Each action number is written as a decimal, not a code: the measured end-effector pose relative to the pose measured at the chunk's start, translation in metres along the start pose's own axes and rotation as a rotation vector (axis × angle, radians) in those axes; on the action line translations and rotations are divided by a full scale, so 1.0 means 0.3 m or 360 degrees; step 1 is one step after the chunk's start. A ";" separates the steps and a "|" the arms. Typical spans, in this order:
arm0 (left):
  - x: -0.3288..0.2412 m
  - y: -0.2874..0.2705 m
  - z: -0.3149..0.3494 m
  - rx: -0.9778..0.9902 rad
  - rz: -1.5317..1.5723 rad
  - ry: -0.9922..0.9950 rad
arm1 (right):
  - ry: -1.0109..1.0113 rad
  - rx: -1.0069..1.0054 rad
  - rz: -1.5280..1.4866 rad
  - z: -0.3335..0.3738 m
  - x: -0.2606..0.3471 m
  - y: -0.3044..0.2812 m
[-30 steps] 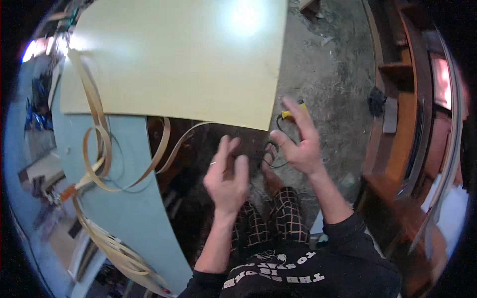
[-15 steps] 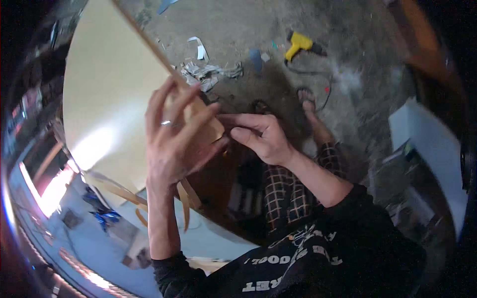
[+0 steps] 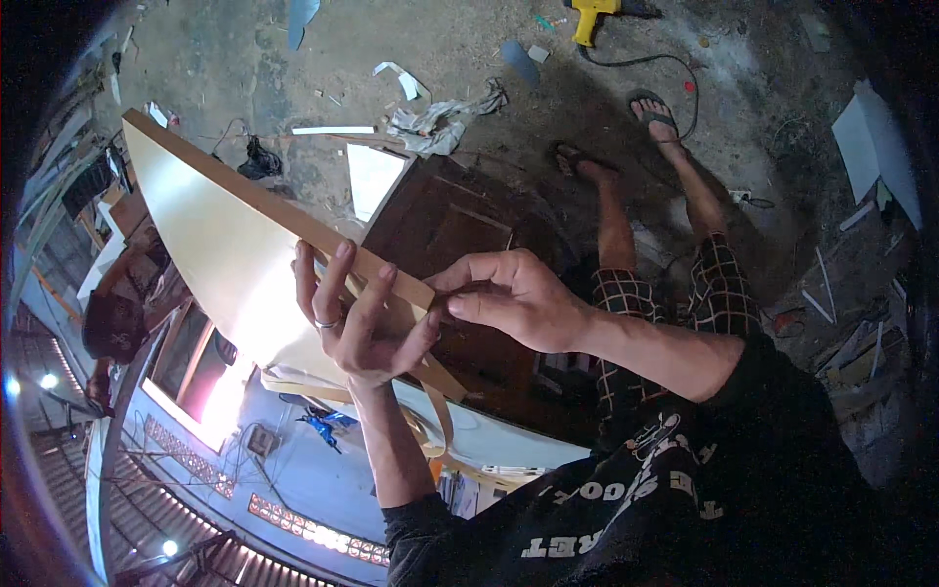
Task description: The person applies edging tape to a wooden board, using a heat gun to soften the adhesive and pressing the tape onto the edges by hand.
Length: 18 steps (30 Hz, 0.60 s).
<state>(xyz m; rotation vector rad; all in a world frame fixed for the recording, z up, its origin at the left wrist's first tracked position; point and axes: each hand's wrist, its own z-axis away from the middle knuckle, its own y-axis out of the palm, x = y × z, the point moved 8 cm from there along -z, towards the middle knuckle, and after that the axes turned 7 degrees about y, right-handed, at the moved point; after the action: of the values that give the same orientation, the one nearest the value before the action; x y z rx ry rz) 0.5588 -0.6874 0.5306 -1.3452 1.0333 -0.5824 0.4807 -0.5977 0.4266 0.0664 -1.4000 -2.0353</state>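
A long cream panel with a tan narrow edge slants from the far left to a corner between my hands. My left hand grips it near that corner, fingers spread over the tan edge and thumb by the corner. Thumb and forefinger of my right hand are pinched together right at the corner; whatever lies between them is too small and dark to make out. Below my left hand hangs a curled tan strip, whose upper part is hidden behind the hand.
Beneath the panel's corner stands a dark brown wooden surface. Farther off on the concrete floor lie a yellow heat gun with a black cord, a crumpled grey cloth and white offcuts. My sandalled feet are beyond the wooden surface.
The view has shifted, showing more on the left. My left fingers, raised and blurred before, now rest over the panel's edge. My right hand stays pinched at the corner.
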 end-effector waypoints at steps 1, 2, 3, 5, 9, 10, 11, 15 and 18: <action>0.006 -0.007 0.003 -0.0016 0.0075 -0.0033 | 0.0002 -0.0004 0.0011 0.000 -0.006 0.004; 0.014 -0.015 0.006 -0.0032 0.0150 -0.0067 | 0.0003 -0.0008 0.0022 0.002 -0.015 0.013; 0.021 -0.025 0.013 -0.0050 0.0224 -0.0099 | 0.0004 -0.0011 0.0033 0.005 -0.029 0.027; 0.058 -0.044 0.029 -0.0125 0.0415 -0.0266 | -0.0054 -0.0068 -0.0103 0.014 -0.085 0.074; 0.184 -0.117 0.149 -0.0051 0.0260 -0.0672 | 0.0195 0.0019 0.0416 0.017 -0.250 0.147; 0.198 -0.139 0.199 -0.0017 0.0231 -0.0714 | 0.0264 0.0039 0.0579 0.019 -0.286 0.171; 0.200 -0.169 0.268 0.0014 0.0200 -0.0767 | 0.0306 0.0055 0.0597 0.024 -0.251 0.222; 0.202 -0.289 0.591 0.0065 0.0204 -0.1045 | 0.0330 -0.0077 0.0781 0.023 -0.297 0.300; 0.296 -0.344 0.955 -0.0058 0.0209 -0.1429 | 0.0312 -0.0273 0.0482 -0.005 -0.281 0.304</action>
<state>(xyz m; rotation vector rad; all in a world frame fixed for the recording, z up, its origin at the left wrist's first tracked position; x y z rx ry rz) 0.8681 -0.6373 0.5798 -1.3472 0.3816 0.1604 0.5915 -0.5727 0.4772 -0.0191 -1.0421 -1.8331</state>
